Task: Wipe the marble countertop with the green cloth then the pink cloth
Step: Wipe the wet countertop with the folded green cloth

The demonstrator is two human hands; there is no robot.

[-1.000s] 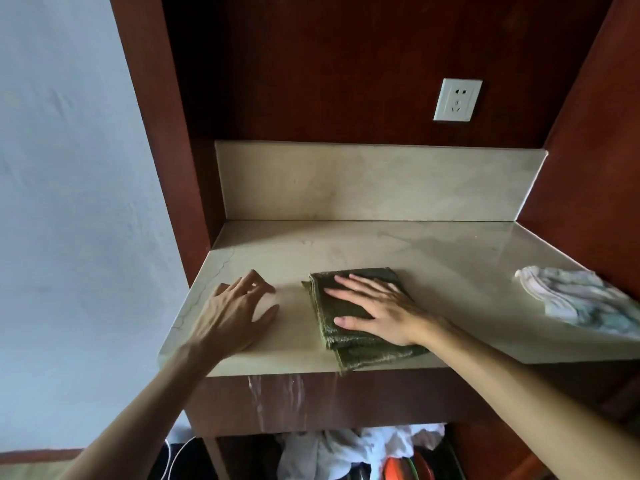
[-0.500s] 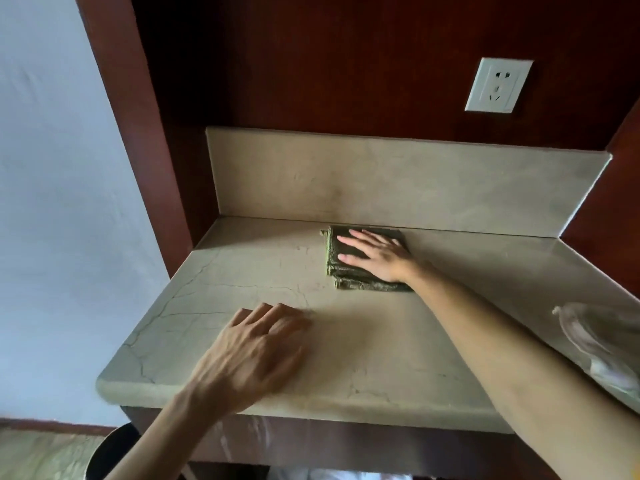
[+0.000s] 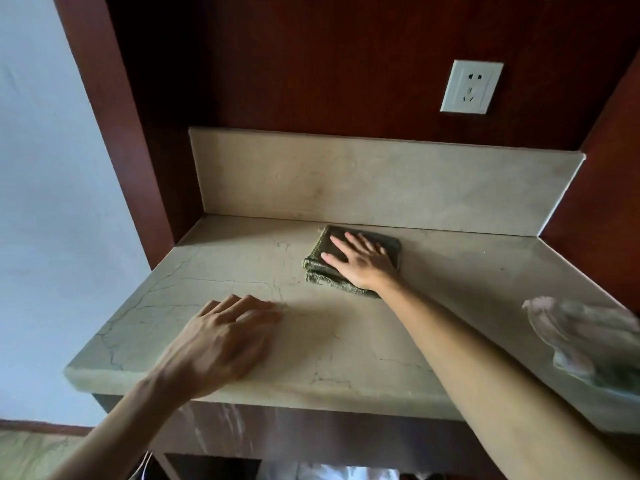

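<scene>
1. Head view: The green cloth point(image 3: 349, 259), at the table's point(image 3: 450, 306) front edge a second ago, now sits against the backsplash point(image 3: 381, 181), mid-wipe, the first pass under way.
2. Right hand point(image 3: 363, 261) lies open, flat atop it; left hand point(image 3: 221, 337) rests empty near the front; pink cloth point(image 3: 581, 337) waits far right, untouched.

Folded green cloth point(image 3: 320, 268) flat near countertop point(image 3: 214, 271) back.
</scene>
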